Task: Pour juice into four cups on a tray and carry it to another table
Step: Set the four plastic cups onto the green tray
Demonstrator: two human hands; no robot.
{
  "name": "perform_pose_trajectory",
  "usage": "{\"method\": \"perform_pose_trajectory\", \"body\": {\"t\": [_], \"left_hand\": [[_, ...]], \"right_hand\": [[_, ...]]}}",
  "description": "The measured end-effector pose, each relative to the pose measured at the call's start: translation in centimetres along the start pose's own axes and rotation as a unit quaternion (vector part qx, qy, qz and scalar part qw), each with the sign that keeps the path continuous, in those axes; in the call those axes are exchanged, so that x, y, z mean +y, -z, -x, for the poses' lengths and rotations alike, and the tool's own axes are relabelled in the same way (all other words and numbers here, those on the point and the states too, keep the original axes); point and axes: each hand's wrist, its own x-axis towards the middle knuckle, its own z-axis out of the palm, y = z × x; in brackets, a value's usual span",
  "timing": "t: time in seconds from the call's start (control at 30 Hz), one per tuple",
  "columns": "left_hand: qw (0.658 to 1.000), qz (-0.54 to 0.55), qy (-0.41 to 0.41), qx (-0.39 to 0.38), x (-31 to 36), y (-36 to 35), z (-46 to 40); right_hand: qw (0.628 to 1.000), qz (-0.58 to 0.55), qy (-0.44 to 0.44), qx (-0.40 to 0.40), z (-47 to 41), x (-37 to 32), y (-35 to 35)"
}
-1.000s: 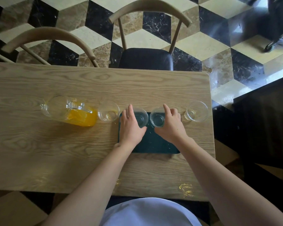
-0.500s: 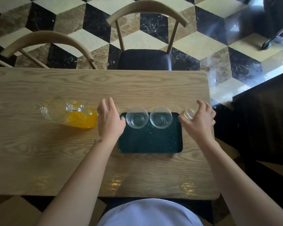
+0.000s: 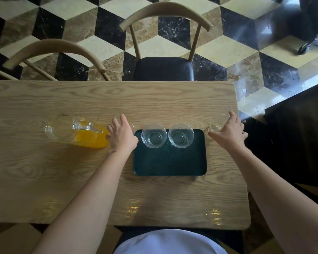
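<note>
Head view: one downward look over a wooden table (image 3: 81, 171), person's bare arms reaching forward.
Tray: dark green tray (image 3: 170, 162), rectangular with rounded corners, lay flat near the table's right end.
Cups on tray: two clear glass cups (image 3: 154, 135) (image 3: 181, 135) stood upright side by side at the far edge, both empty.
Left cup: a third glass (image 3: 132, 126) was mostly hidden behind the left hand (image 3: 122, 134), just off the tray's left edge; fingers spread over it, grip could not be told.
Right cup: a fourth clear cup (image 3: 217, 123) stood right of the tray; right hand (image 3: 228, 133) curved around its side, grasp not confirmed.
Pitcher: glass pitcher (image 3: 75, 132), holding orange juice, stood left of the left hand.
</note>
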Motion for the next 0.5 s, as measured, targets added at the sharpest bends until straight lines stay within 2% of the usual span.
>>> {"method": "perform_pose_trajectory", "body": {"t": [0.33, 0.5], "left_hand": [[0.996, 0.037, -0.036, 0.073, -1.5, -0.4, 3.3], [0.985, 0.100, -0.043, 0.130, -3.0, -1.3, 7.6]], "right_hand": [[0.995, -0.053, 0.058, 0.065, 5.0, 0.4, 1.0], [0.994, -0.068, 0.067, 0.056, 10.2, 1.4, 0.5]]}}
